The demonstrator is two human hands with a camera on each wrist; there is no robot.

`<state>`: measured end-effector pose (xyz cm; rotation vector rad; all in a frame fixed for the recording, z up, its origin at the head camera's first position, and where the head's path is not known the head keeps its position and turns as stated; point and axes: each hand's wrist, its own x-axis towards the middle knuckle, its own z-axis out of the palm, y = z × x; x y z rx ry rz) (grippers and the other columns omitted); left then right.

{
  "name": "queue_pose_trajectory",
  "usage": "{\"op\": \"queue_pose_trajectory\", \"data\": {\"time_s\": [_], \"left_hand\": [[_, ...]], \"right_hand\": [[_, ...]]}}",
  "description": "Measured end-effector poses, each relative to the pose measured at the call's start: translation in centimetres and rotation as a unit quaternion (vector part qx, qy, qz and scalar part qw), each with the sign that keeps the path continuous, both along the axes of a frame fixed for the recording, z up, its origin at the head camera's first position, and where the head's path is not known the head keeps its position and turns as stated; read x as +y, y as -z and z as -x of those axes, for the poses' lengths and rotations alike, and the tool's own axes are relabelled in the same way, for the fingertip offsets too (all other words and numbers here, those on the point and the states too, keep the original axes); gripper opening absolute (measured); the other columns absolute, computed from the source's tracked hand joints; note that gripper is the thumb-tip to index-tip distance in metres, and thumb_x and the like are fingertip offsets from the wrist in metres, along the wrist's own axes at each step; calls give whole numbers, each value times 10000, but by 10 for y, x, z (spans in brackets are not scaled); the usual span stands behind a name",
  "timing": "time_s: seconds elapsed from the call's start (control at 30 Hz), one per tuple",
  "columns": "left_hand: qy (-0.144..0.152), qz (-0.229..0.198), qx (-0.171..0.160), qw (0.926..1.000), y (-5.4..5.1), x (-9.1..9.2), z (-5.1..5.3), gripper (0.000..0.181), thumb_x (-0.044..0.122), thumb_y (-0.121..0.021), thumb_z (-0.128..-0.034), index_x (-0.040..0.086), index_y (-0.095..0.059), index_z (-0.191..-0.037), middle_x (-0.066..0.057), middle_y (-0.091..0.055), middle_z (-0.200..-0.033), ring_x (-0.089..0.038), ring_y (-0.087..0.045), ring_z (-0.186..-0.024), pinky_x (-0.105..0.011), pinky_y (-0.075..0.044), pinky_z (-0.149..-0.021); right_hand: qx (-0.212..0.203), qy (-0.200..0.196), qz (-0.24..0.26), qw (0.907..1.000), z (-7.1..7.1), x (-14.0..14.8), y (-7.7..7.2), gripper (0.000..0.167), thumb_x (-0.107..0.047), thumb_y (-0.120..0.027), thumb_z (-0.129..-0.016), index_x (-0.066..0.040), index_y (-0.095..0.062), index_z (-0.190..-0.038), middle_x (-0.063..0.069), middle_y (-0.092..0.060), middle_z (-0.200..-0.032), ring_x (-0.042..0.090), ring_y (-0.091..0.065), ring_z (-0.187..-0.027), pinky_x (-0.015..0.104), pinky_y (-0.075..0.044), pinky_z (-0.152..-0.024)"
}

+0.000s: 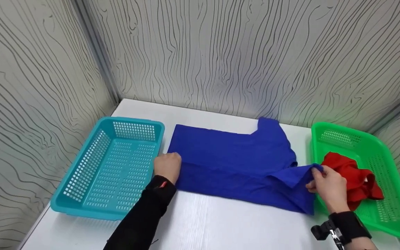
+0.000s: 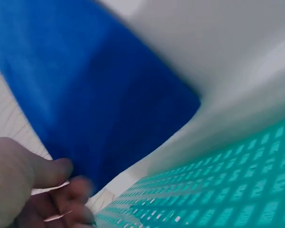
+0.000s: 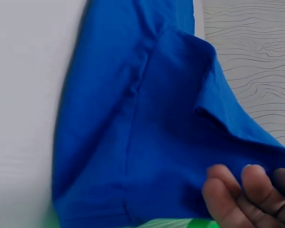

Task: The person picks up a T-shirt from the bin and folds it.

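A blue shirt [image 1: 227, 149] lies spread sideways on the white table, its near side folded over. At its left end my left hand [image 1: 168, 166] pinches the edge; in the left wrist view, thumb and fingers of the hand [image 2: 52, 190] meet at a corner of the blue cloth [image 2: 99, 95]. My right hand [image 1: 330, 187] pinches a raised flap at the shirt's right end, beside the green basket. The right wrist view shows the curled fingers [image 3: 242, 194] at the lifted cloth [image 3: 166, 118], the thumb partly cut off by the frame.
A teal basket [image 1: 108, 215], with nothing in it, stands left of the shirt. On the right, a green basket [image 1: 399, 187] holds a crumpled red cloth [image 1: 346, 173]. Patterned wall panels [image 1: 203, 52] rise behind and beside the white table [image 1: 200, 222].
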<state>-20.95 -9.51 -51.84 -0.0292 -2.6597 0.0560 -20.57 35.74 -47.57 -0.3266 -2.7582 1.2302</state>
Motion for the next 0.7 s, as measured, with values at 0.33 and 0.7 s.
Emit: {"op": "queue_pose_trajectory", "data": {"time_s": [0.33,0.7], "left_hand": [[589,142,-476,9970,15,16,-14,85,107,-677,-886,56,-707,-948,-127,-673,-862,-297,-660,-768,-424,-549,-588],[1219,-545,-2422,9610,36,5,-53,343,8,-692,-871,72,-686,-1208,-176,-631,-1186,-375,-653,-969,-473,-582,-653]], "right_hand": [[1698,-931,-1807,9643,-19,-26,31,214,-29,-607,-940,-32,-716,-1124,140,-735,-790,259,-606,-568,453,-479,-551],[354,-2487,-2883,9240,-47,-30,93,297,-58,-679,-926,19,-684,-1212,219,-698,-1171,410,-665,-1090,584,-501,-935]]}}
